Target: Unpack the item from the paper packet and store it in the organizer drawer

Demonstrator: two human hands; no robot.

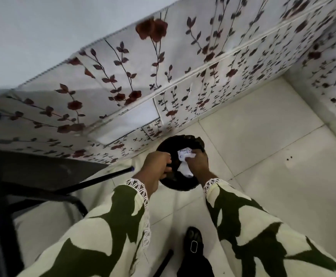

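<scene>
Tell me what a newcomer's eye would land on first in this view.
First, the two hands at centre: the right hand clutches crumpled white paper over a round black bin on the tiled floor, with the left hand at the bin's rim. Behind them a large cover of white fabric with red flowers fills the upper frame. The green-and-cream patterned sleeves dominate the bottom.

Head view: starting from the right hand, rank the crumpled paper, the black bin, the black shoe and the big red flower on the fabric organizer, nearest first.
1. Crumpled paper: gripped in the right hand.
2. Black bin: directly under both hands, on the floor.
3. Black shoe: lower in the frame, between the sleeves.
4. Big red flower: high on the fabric organizer, top of frame.
</scene>
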